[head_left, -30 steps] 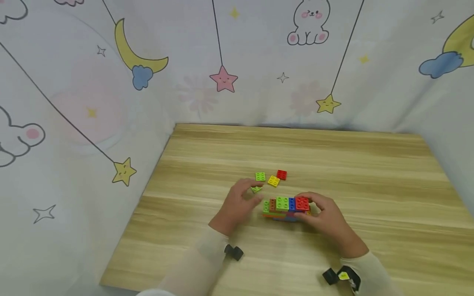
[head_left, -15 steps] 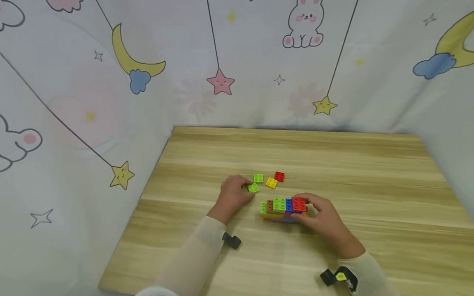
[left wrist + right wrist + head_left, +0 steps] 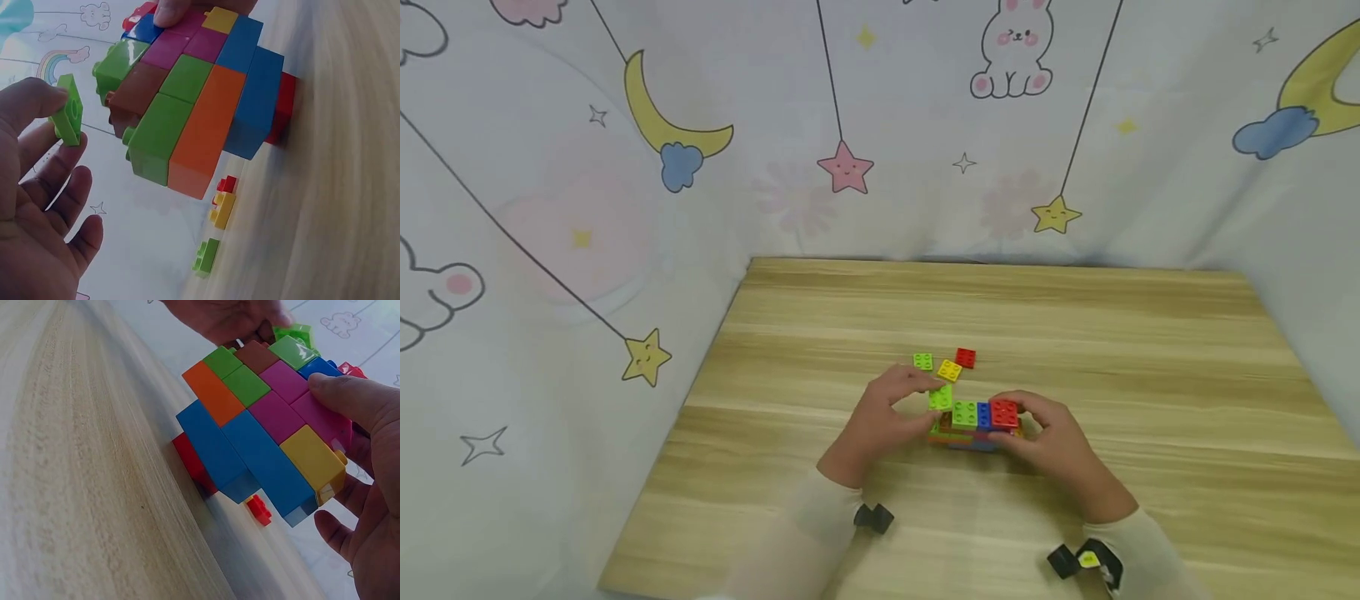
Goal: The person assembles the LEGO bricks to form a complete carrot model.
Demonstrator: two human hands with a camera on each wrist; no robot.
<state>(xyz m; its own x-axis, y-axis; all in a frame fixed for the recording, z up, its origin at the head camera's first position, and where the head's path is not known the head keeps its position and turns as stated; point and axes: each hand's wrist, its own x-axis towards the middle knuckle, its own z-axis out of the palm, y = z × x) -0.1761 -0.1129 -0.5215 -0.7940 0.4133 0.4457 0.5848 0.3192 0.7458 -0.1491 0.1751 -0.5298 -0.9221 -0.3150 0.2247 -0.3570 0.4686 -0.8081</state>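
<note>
A light green toy brick (image 3: 70, 112) is pinched between the thumb and fingers of my left hand (image 3: 883, 421), just above the left end of a built block of toy bricks (image 3: 973, 439). In the left wrist view a gap shows between that brick and the build. My right hand (image 3: 1060, 442) grips the build at its right end, thumb on the near side. Layers of blue, orange, green, magenta, brown and yellow bricks make up the build (image 3: 262, 425). On its top row sit a green, a blue and a red brick (image 3: 1004, 413).
Behind the build, a green brick (image 3: 922, 362), a yellow brick (image 3: 950, 371) and a red brick (image 3: 966, 358) lie loose on the wooden table (image 3: 1097, 333). A patterned cloth (image 3: 910, 217) hangs behind the table.
My left hand has picked up the nearest loose green brick and carried it right, over the build's left end. The right hand has kept its grip on the build.
</note>
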